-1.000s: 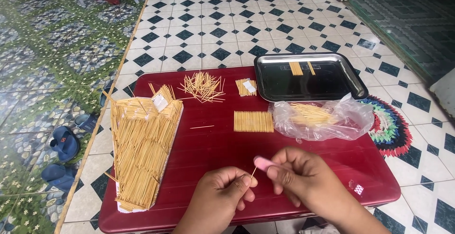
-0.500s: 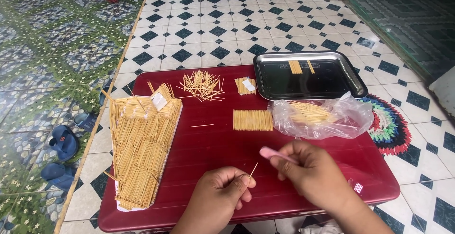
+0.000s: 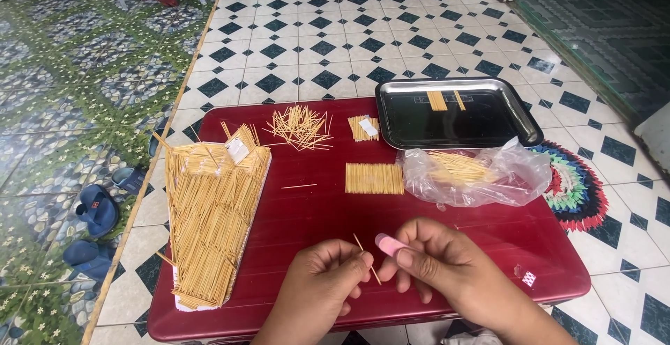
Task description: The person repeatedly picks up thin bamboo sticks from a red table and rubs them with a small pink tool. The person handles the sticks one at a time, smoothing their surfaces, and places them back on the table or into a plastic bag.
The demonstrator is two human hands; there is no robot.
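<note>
My left hand (image 3: 322, 282) pinches a single toothpick (image 3: 366, 258) upright near the front edge of a dark red low table (image 3: 300, 219). My right hand (image 3: 436, 261) is beside it, fingers curled around a small pink piece (image 3: 388, 244) that touches the toothpick's side. To the left lies a large sloped panel made of glued toothpicks (image 3: 213, 212). Ahead of my hands sits a flat row of aligned toothpicks (image 3: 375, 178).
A loose toothpick pile (image 3: 301, 126) and a small bundle (image 3: 363, 128) lie at the table's far side. A steel tray (image 3: 457, 113) holds a few sticks. A clear plastic bag of toothpicks (image 3: 474, 172) lies at the right. Blue sandals (image 3: 94, 209) sit on the floor left.
My hands have drawn together again after parting slightly, and the pink piece is back against the toothpick. Nothing on the table has moved.
</note>
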